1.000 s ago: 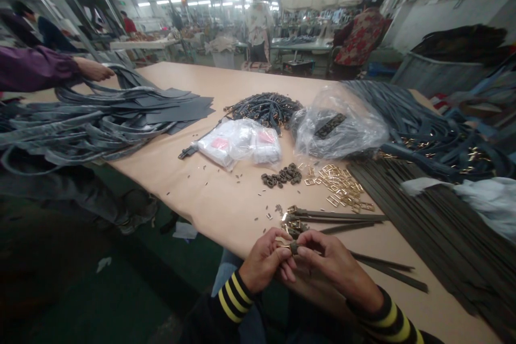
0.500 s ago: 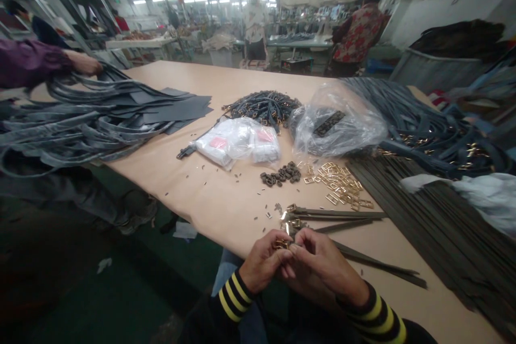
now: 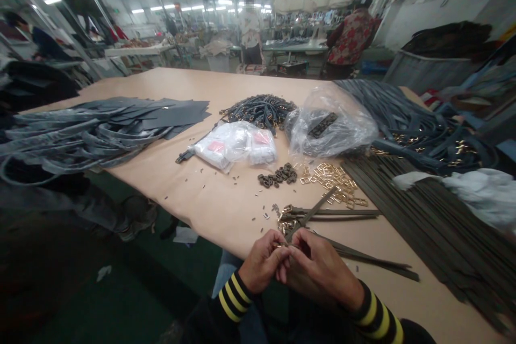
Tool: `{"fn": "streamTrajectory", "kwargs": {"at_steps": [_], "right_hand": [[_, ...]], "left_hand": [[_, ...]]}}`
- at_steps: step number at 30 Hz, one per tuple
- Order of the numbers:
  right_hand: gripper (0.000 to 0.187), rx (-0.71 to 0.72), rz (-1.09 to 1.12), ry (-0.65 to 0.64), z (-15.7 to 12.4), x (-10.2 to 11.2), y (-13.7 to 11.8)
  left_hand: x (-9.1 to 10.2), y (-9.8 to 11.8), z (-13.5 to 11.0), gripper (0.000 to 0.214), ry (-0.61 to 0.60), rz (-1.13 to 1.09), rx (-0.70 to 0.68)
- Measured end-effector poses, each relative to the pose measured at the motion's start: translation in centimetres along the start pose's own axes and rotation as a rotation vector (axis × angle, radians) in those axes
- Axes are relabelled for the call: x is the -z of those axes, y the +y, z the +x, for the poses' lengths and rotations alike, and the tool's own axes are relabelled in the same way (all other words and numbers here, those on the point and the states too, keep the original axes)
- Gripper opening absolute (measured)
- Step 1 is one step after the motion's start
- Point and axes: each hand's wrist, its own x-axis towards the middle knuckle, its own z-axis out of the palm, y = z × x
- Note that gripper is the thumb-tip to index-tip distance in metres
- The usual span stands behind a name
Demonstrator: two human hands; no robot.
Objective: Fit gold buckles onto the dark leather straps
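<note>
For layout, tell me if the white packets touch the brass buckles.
Apart: the head view shows bare table between the white packets and brass buckles.

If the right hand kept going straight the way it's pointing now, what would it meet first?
Probably the small gold metal piece pinched in the left hand, just ahead of the right hand; the hands nearly touch, though depth is hard to judge here.
</note>
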Motion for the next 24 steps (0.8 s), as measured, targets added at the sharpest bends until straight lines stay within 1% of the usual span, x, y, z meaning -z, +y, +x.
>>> {"fn": "streamTrajectory", "kwargs": {"at_steps": [2, 4, 5, 6, 7, 8, 10, 11, 14, 17, 19, 21, 24], "right_hand": [[0.008, 0.127, -0.065, 0.027, 0.4, 0.9, 0.8], [0.029, 0.245, -0.222, 0.095, 1.1, 1.9, 1.8], [0.038, 0.275, -0.331, 0.122, 1.5, 2.3, 2.3], [0.041, 0.285, -0.437, 0.132, 1.9, 2.6, 2.6], [0.038, 0.283, -0.521, 0.125, 2.3, 2.9, 2.9], [0.031, 0.276, -0.577, 0.107, 2.6, 3.0, 3.1], [0.017, 0.278, -0.620, 0.082, 3.2, 3.1, 3.1], [0.013, 0.290, -0.622, 0.072, 3.4, 3.2, 3.0], [0.012, 0.331, -0.637, 0.034, 3.5, 3.7, 2.4], [0.010, 0.357, -0.671, -0.011, 2.8, 4.5, 1.8], [0.007, 0.327, -0.679, -0.063, 1.9, 5.1, 1.5], [0.007, 0.245, -0.654, -0.139, 1.0, 5.5, 1.2], [0.008, 0.117, -0.546, -0.245, -0.2, 5.9, 1.0]], "left_hand": [[-0.1, 0.2, -0.1, 0.033, 0.011, 0.005, -0.006], [-0.1, 0.4, -0.2, 0.033, 0.024, 0.008, -0.004], [-0.1, 0.5, -0.2, 0.033, 0.029, 0.012, -0.002], [-0.1, 0.6, -0.2, 0.033, 0.031, 0.017, -0.002], [-0.1, 0.7, -0.2, 0.034, 0.034, 0.023, -0.002], [-0.2, 0.8, -0.2, 0.033, 0.041, 0.030, -0.003], [-0.3, 0.9, -0.2, 0.033, 0.067, 0.049, -0.005], [-0.4, 0.9, -0.2, 0.033, 0.081, 0.058, -0.005], [-0.6, 0.8, -0.1, 0.035, 0.117, 0.082, -0.007], [-0.7, 0.7, 0.0, 0.037, 0.154, 0.096, -0.007], [-0.7, 0.8, 0.0, 0.039, 0.163, 0.109, 0.001], [-0.8, 1.0, 0.0, 0.039, 0.158, 0.145, 0.022], [-1.0, 1.4, -0.1, 0.032, 0.159, 0.228, 0.056]]}}
